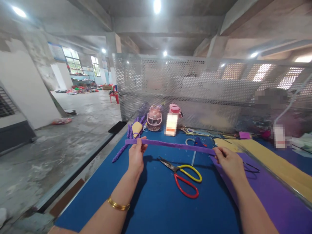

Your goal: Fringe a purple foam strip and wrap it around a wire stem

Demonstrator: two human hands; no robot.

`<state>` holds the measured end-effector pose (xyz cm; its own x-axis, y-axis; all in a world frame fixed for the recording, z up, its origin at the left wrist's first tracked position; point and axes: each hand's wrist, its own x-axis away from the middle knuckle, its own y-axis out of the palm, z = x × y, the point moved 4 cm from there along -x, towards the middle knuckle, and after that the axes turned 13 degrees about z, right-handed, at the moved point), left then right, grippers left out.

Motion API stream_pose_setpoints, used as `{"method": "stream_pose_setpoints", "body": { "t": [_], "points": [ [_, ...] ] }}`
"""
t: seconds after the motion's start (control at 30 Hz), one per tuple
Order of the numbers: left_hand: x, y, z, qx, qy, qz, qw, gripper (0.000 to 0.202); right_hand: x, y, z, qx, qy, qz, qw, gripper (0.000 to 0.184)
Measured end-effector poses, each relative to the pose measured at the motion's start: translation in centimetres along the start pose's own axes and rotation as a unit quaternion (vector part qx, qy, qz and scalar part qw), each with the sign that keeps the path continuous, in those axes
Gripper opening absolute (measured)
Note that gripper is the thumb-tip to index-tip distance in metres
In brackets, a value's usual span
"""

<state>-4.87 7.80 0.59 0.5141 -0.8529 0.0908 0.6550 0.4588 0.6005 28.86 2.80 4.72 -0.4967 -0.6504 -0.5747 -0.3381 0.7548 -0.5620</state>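
Holding one purple fabric strip [175, 145], long axis roughly 9 to 3 o'clock, right end slightly lower. Left hand [136, 157] pinches near its 9 o'clock end, short tail beyond; right hand [230, 164] pinches the 3 o'clock end. Both grips narrow, strip between fingers and thumb.

Clock centred on strip. Near: at 6, one pair of scissors [175, 169] on blue table [151, 208], blades slightly parted, tips toward 10 and nearer left hand; two loops, yellow and red, toward 4. At 4, one purple sheet [273, 195].

Farther: at 2, one blue tool [200, 142], possibly a glue gun, partly hidden. At 10, purple plush stems [118, 155], uncountable. At 11, one bear-eared pink cup [154, 117]. Behind, perforated metal screen [204, 81].
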Motion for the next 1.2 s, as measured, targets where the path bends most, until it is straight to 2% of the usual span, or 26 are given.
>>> {"method": "stream_pose_setpoints", "body": {
  "t": [0.4, 0.97, 1.2],
  "points": [
    [-0.2, -0.1, -0.3, 0.003, -0.001, 0.000, 1.000, 0.037, 0.0, 0.3, 0.4, 0.001, -0.030, 0.008, 1.000, 0.038],
    [-0.4, -0.3, -0.3, 0.014, -0.027, 0.007, 1.000, 0.038, 0.0, 0.7, 1.0, 0.013, -0.032, -0.011, 0.999, 0.037],
    [-0.4, -0.4, -0.4, 0.011, -0.035, 0.014, 0.999, 0.033, 0.0, 0.7, 1.0, 0.009, -0.036, 0.000, 0.999, 0.035]
  ]
}}
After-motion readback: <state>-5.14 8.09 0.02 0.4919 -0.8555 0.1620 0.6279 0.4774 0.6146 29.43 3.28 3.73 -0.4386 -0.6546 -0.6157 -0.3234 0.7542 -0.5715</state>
